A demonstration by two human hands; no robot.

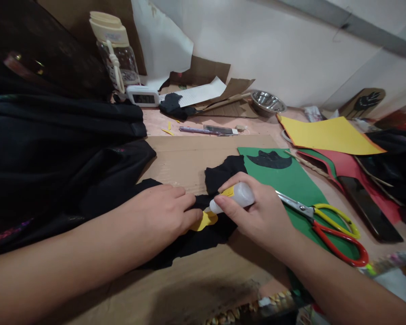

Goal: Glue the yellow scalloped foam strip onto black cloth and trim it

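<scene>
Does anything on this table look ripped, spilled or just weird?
Yes, a bit: the black cloth under the left hand has ragged, uneven edges, and tiny yellow scraps lie loose near the pen. I see no spill.

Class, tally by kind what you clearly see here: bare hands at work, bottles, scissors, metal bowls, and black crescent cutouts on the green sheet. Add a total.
Bare hands: 2 (left hand, right hand)
Bottles: 2 (squeeze bottle, drinking bottle)
Scissors: 1 pair
Metal bowl: 1
Black crescent cutout: 1
Total: 7
</scene>
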